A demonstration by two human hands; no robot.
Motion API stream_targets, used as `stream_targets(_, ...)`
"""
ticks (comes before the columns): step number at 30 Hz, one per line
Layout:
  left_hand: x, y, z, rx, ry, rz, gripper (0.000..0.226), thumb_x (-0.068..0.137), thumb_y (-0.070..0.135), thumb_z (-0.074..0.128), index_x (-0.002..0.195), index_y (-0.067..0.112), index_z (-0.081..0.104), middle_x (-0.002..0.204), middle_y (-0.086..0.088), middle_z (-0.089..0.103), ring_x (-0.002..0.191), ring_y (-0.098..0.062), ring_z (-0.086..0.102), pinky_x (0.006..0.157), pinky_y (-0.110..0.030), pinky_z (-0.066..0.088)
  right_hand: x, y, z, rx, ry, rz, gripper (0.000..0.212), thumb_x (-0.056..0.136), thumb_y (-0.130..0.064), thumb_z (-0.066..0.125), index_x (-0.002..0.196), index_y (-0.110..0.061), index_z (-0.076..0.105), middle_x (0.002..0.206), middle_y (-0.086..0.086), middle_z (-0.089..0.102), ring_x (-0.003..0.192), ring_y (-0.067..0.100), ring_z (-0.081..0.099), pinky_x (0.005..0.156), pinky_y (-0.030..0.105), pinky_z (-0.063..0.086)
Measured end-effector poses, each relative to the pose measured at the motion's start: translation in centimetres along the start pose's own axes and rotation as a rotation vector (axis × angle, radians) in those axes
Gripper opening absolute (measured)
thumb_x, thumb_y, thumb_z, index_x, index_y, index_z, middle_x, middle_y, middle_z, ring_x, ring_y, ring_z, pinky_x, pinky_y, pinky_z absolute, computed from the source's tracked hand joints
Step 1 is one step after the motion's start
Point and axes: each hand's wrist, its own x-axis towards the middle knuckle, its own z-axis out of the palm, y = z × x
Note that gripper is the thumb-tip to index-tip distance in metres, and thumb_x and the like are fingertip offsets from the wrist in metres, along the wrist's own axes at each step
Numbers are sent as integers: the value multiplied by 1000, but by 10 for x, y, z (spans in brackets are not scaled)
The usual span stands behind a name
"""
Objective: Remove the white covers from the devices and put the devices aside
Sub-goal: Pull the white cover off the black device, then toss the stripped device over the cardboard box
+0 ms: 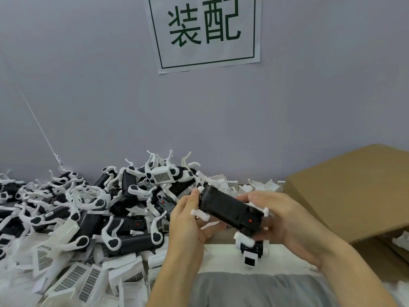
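Matt black plastic device (230, 212), white plastic covers (73, 278), brown cardboard box (354, 191), paper sign (205, 32).

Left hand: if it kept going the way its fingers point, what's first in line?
Probably the black device that the left hand already holds with the right hand. Past that, likely the heap of devices; depth is unclear.

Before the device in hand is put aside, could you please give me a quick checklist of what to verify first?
1. Left hand holds the black device: ok.
2. Right hand holds its other end: ok.
3. White cover fully off the device: cannot tell; white parts show at its ends.
4. Pile of devices lies to the left: ok.
5. Cardboard box open for parts: cannot tell.
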Motion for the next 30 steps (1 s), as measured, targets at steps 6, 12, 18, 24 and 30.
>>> stream_targets(6, -3, -3, 0, 283, 5, 106, 30, 95, 37, 63, 74, 18, 73, 76, -17, 70, 57, -32, 69, 47, -34, 54, -4, 9, -2, -163, -119, 177, 46, 72, -23, 80, 116, -12, 70, 109, 20, 73, 99, 38, 72, 90, 54, 58)
stream_targets(12, -3, -7, 4, 195, 10, 69, 46, 104, 47, 42, 96, 13, 72, 76, -8, 76, 60, -21, 71, 44, -29, 52, -1, 12, -4, -167, -40, 144, 29, 89, -13, 74, 117, -6, 70, 107, 17, 75, 97, 31, 74, 78, 41, 59)
stream_targets(18, -2, -38, 1, 685, -96, 325, 22, 105, 22, 47, 103, 26, 69, 91, 6, 75, 85, -9, 69, 72, -28, 56, 2, 16, -17, 72, 240, 126, 20, 99, -10, 57, 103, 1, 74, 101, 15, 77, 90, 20, 75, 71, 27, 59)
stream_targets(24, -5, -62, 3, 1058, -391, 370, 24, 99, 23, 59, 121, 34, 57, 110, 14, 59, 101, -3, 60, 88, -20, 50, -1, 9, -29, 317, 434, 49, 33, 98, 0, 46, 82, 3, 75, 95, 20, 76, 93, 31, 71, 64, 26, 59)
stream_targets(30, -5, -64, 3, 1062, -386, 335, 30, 96, 21, 64, 122, 34, 55, 112, 8, 60, 105, -15, 64, 88, -27, 53, -6, -31, -86, 468, 836, -125, 20, 97, 1, 53, 90, -1, 72, 100, 20, 74, 90, 26, 72, 64, 29, 61)
